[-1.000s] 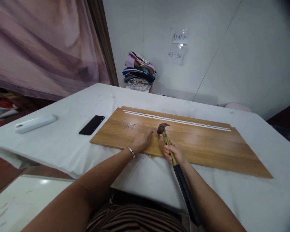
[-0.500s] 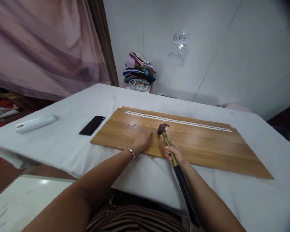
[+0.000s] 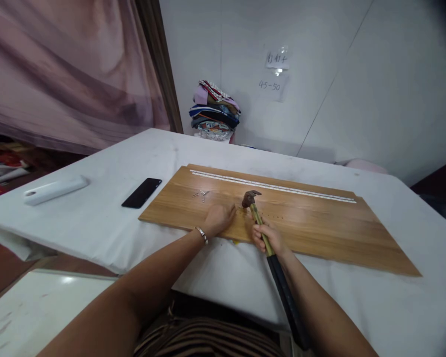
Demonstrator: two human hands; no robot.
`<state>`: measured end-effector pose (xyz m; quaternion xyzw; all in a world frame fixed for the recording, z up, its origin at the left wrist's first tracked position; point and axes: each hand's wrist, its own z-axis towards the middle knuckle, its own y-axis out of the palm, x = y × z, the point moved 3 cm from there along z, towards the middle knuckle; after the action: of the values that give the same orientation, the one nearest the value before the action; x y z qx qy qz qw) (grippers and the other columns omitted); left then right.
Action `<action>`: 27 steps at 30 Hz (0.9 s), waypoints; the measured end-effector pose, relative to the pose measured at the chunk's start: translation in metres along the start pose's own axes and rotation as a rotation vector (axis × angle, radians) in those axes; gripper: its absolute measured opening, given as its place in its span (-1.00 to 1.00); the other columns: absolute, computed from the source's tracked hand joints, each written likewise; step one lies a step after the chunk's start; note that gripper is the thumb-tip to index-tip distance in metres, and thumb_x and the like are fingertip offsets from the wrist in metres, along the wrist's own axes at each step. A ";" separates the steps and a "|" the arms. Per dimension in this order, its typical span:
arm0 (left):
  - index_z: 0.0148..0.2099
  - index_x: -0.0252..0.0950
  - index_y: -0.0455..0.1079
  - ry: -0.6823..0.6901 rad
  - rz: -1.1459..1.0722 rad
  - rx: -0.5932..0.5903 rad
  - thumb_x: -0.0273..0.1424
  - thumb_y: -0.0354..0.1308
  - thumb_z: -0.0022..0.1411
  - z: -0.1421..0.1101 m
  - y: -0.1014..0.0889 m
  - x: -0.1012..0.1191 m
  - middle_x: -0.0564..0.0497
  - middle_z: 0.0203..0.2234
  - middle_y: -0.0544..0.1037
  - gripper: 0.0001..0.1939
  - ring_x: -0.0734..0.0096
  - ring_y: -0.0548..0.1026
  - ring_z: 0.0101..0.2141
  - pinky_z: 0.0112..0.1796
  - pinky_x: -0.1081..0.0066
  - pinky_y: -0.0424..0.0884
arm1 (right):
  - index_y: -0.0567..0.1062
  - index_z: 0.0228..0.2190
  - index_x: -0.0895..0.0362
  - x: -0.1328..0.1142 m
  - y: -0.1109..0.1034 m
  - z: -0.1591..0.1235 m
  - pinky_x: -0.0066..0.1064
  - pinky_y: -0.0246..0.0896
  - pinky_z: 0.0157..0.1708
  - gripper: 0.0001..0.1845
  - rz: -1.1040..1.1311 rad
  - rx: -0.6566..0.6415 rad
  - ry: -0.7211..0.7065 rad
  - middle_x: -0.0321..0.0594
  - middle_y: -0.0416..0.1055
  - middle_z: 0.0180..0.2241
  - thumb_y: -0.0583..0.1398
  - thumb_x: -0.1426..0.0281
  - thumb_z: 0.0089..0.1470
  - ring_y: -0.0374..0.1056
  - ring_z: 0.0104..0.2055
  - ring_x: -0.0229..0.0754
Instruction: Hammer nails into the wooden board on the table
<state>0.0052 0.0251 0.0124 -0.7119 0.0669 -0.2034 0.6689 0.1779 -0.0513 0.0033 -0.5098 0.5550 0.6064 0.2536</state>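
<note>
Right hand (image 3: 268,237) grips the hammer (image 3: 258,218) high up for short, controlled taps, while left hand (image 3: 218,218), fingers curled, steadies something unseen on the wooden board (image 3: 319,228).

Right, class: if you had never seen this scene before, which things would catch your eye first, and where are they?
The long wooden board lying across the white-covered table stands out first. At its near edge the right hand holds a hammer with its head over the board, while the left hand rests on the wood just beside it. Left of the board lie a black phone and a few loose nails on the wood.
</note>
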 end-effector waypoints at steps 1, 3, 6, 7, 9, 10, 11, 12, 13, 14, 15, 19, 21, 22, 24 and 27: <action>-0.10 -0.32 0.46 -0.011 -0.005 0.002 -0.27 -0.18 0.52 0.000 0.000 0.000 -0.21 -0.24 0.66 -0.60 0.19 0.61 -0.24 -0.21 0.32 0.38 | 0.32 -0.11 0.05 -0.001 0.001 -0.001 -0.57 -0.07 -0.83 -0.50 0.000 -0.001 0.001 -0.62 0.22 -0.63 0.33 0.21 -0.05 0.05 -0.79 -0.41; -0.08 -0.32 0.45 -0.027 -0.020 0.013 -0.31 -0.17 0.52 0.000 0.000 0.000 -0.20 -0.24 0.65 -0.63 0.20 0.61 -0.26 -0.23 0.32 0.38 | 0.31 -0.11 0.05 -0.002 0.002 -0.001 -0.57 -0.09 -0.83 -0.51 -0.005 0.003 0.006 -0.62 0.22 -0.63 0.33 0.20 -0.05 0.04 -0.79 -0.41; -0.07 -0.32 0.43 -0.020 -0.056 0.041 -0.34 -0.16 0.50 0.000 0.000 -0.001 -0.19 -0.25 0.65 -0.67 0.20 0.60 -0.26 -0.23 0.32 0.39 | 0.32 -0.11 0.05 -0.002 0.003 -0.001 -0.56 -0.10 -0.83 -0.50 -0.016 0.012 0.014 -0.61 0.22 -0.63 0.33 0.20 -0.05 0.04 -0.79 -0.41; -0.07 -0.31 0.43 -0.015 -0.071 0.051 -0.35 -0.16 0.50 0.000 0.001 -0.001 -0.18 -0.26 0.64 -0.67 0.20 0.60 -0.26 -0.22 0.32 0.39 | 0.32 -0.11 0.06 -0.002 0.003 -0.001 -0.56 -0.09 -0.83 -0.50 -0.020 0.012 0.015 -0.61 0.22 -0.63 0.33 0.20 -0.06 0.04 -0.79 -0.41; -0.07 -0.31 0.42 -0.009 -0.105 0.065 -0.35 -0.16 0.49 0.001 0.003 -0.002 -0.17 -0.27 0.64 -0.68 0.20 0.60 -0.27 -0.21 0.31 0.40 | 0.33 -0.12 0.06 -0.001 0.002 0.000 -0.55 -0.07 -0.82 -0.51 -0.022 0.012 0.016 -0.61 0.23 -0.63 0.33 0.20 -0.06 0.04 -0.79 -0.41; -0.06 -0.31 0.42 -0.008 -0.120 0.069 -0.35 -0.16 0.49 0.001 0.004 -0.003 -0.17 -0.26 0.63 -0.68 0.20 0.60 -0.26 -0.19 0.30 0.41 | 0.33 -0.13 0.06 0.000 0.002 0.000 -0.56 -0.07 -0.82 -0.52 -0.021 0.011 0.017 -0.61 0.23 -0.64 0.33 0.20 -0.06 0.05 -0.79 -0.41; -0.04 -0.31 0.42 -0.008 -0.134 0.075 -0.35 -0.15 0.49 0.002 0.005 -0.005 -0.17 -0.25 0.63 -0.68 0.21 0.60 -0.26 -0.18 0.30 0.42 | 0.33 -0.13 0.06 0.000 0.001 0.001 -0.56 -0.07 -0.82 -0.52 -0.019 0.010 0.017 -0.61 0.23 -0.64 0.33 0.20 -0.07 0.05 -0.79 -0.41; -0.01 -0.31 0.41 -0.008 -0.145 0.085 -0.37 -0.14 0.48 0.003 0.007 -0.006 -0.17 -0.22 0.63 -0.69 0.21 0.60 -0.24 -0.16 0.29 0.43 | 0.33 -0.13 0.06 0.000 0.001 0.001 -0.56 -0.07 -0.83 -0.51 -0.017 0.010 0.016 -0.61 0.23 -0.64 0.33 0.21 -0.07 0.05 -0.79 -0.41; 0.02 -0.32 0.41 -0.005 -0.154 0.099 -0.38 -0.13 0.47 0.003 0.008 -0.007 -0.18 -0.19 0.63 -0.69 0.21 0.60 -0.21 -0.13 0.28 0.44 | 0.33 -0.13 0.06 0.000 0.001 0.001 -0.56 -0.07 -0.83 -0.51 -0.014 0.010 0.015 -0.61 0.24 -0.64 0.33 0.21 -0.07 0.05 -0.79 -0.41; 0.06 -0.32 0.40 -0.001 -0.164 0.115 -0.40 -0.12 0.46 0.003 0.008 -0.008 -0.19 -0.16 0.63 -0.69 0.20 0.60 -0.19 -0.10 0.27 0.45 | 0.33 -0.13 0.07 0.000 0.000 0.001 -0.56 -0.07 -0.83 -0.52 -0.011 0.011 0.012 -0.61 0.24 -0.64 0.33 0.21 -0.07 0.05 -0.79 -0.41; 0.09 -0.33 0.39 0.005 -0.174 0.133 -0.42 -0.11 0.45 0.003 0.009 -0.009 -0.19 -0.13 0.62 -0.68 0.20 0.60 -0.16 -0.08 0.26 0.45 | 0.33 -0.13 0.06 -0.001 0.001 0.000 -0.56 -0.07 -0.83 -0.52 -0.008 0.012 0.009 -0.61 0.24 -0.63 0.33 0.21 -0.07 0.05 -0.79 -0.41; 0.11 -0.34 0.38 0.041 -0.211 0.188 -0.48 -0.09 0.41 0.004 0.010 -0.011 -0.20 -0.08 0.59 -0.67 0.19 0.57 -0.08 -0.03 0.23 0.46 | 0.33 -0.12 0.06 -0.005 0.003 -0.001 -0.56 -0.08 -0.83 -0.50 0.010 0.018 0.004 -0.61 0.24 -0.64 0.35 0.21 -0.07 0.06 -0.79 -0.41; 0.10 -0.34 0.37 0.052 -0.223 0.208 -0.50 -0.08 0.39 0.004 0.011 -0.012 -0.19 -0.07 0.58 -0.68 0.20 0.56 -0.07 -0.02 0.22 0.47 | 0.33 -0.13 0.06 -0.005 0.004 -0.002 -0.57 -0.09 -0.83 -0.50 0.015 0.019 0.010 -0.61 0.24 -0.64 0.35 0.21 -0.08 0.06 -0.80 -0.42; 0.09 -0.33 0.37 0.056 -0.229 0.219 -0.51 -0.07 0.38 0.004 0.011 -0.013 -0.19 -0.07 0.57 -0.68 0.20 0.55 -0.07 -0.01 0.21 0.47 | 0.33 -0.14 0.07 -0.005 0.004 -0.002 -0.57 -0.09 -0.84 -0.51 0.015 0.020 0.012 -0.61 0.24 -0.64 0.35 0.22 -0.09 0.06 -0.80 -0.42; 0.08 -0.32 0.38 0.066 -0.236 0.241 -0.51 -0.06 0.37 0.004 0.013 -0.013 -0.18 -0.08 0.57 -0.69 0.20 0.54 -0.06 0.01 0.20 0.46 | 0.33 -0.14 0.07 -0.002 0.004 -0.001 -0.57 -0.09 -0.84 -0.51 0.012 0.025 0.019 -0.62 0.24 -0.65 0.35 0.22 -0.09 0.06 -0.80 -0.42; 0.07 -0.32 0.38 0.067 -0.234 0.255 -0.50 -0.06 0.38 0.005 0.014 -0.014 -0.18 -0.10 0.58 -0.70 0.21 0.55 -0.07 0.01 0.21 0.46 | 0.34 -0.11 0.07 0.002 0.001 0.001 -0.57 -0.09 -0.85 -0.49 0.005 0.034 0.030 -0.62 0.23 -0.65 0.35 0.21 -0.09 0.07 -0.80 -0.41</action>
<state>-0.0034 0.0335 -0.0046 -0.6170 -0.0208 -0.3102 0.7230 0.1762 -0.0515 0.0018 -0.5131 0.5702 0.5898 0.2526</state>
